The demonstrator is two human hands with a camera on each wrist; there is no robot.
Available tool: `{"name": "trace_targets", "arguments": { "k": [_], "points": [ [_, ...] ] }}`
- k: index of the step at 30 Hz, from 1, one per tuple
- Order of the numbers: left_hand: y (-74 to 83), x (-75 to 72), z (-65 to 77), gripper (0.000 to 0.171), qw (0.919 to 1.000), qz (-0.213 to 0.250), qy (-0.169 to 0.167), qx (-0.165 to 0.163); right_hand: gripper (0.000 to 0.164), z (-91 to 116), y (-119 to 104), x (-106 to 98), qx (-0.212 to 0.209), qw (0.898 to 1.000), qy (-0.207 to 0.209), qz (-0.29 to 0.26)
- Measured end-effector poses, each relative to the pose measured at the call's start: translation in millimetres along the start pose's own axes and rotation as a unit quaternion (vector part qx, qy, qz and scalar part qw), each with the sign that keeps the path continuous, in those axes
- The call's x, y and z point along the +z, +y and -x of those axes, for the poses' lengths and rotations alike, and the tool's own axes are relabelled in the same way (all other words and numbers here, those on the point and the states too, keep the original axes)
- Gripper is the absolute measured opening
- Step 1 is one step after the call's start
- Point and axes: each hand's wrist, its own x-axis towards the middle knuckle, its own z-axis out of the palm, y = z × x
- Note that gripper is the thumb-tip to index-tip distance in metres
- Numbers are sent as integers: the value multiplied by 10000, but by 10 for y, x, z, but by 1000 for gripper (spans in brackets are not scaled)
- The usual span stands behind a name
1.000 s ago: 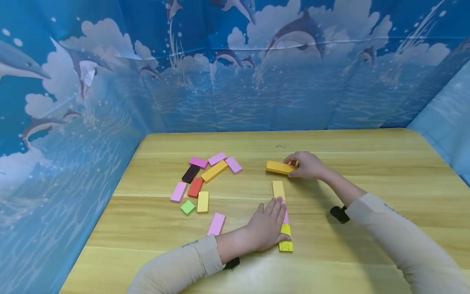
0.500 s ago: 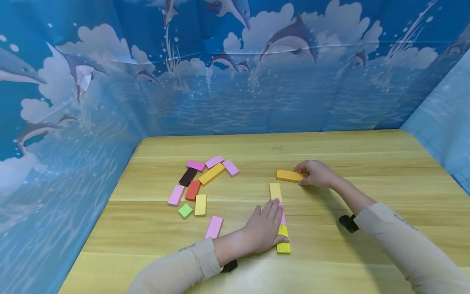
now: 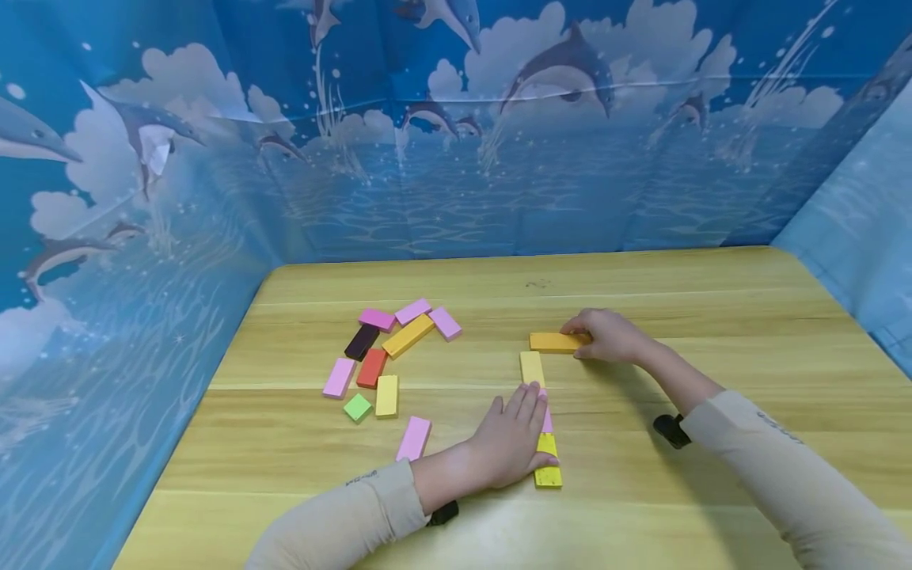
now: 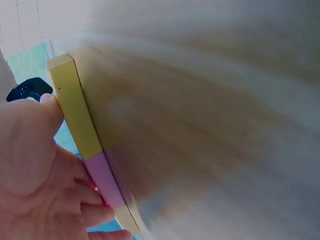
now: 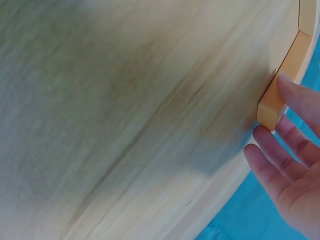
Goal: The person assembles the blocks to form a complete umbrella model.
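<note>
My right hand [image 3: 611,336] pinches the right end of a long orange block [image 3: 552,343], which lies crosswise at the far end of a row of blocks. In the right wrist view the thumb and fingers are on the orange block [image 5: 293,62]. The row runs from a pale yellow block [image 3: 531,367] through a pink block [image 3: 547,421] to a bright yellow block [image 3: 548,476] nearest me. My left hand [image 3: 502,447] lies over the row with extended fingers, partly hiding it. In the left wrist view its thumb touches the yellow block [image 4: 76,110] and its fingers are beside the pink block [image 4: 104,180].
Loose blocks lie left on the wooden table [image 3: 641,507]: a red block [image 3: 372,369], a black block [image 3: 362,342], a green block [image 3: 358,408], another orange block [image 3: 409,336] and several pink ones. A pink block [image 3: 414,438] is near my left forearm. A dolphin-printed curtain [image 3: 456,198] stands behind.
The orange block in my right hand has come toward the row's far end and now lies straighter across it. My left hand keeps its place over the row.
</note>
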Motion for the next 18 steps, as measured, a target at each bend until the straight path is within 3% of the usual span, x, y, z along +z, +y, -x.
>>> {"name": "trace_targets", "arguments": {
  "k": [4,12,18],
  "points": [
    [-4,7,1,79,10000,-22,3,1,30,-9,31,24,-434,9989,160,-14],
    [-6,16,-2,79,10000,-42,19,18,32,-23,-66,8,-43,9999,-59,139],
    [-6,22,-6,79,10000,-12,42,8,34,-39,-25,35,-18,9998,-43,215]
  ]
}}
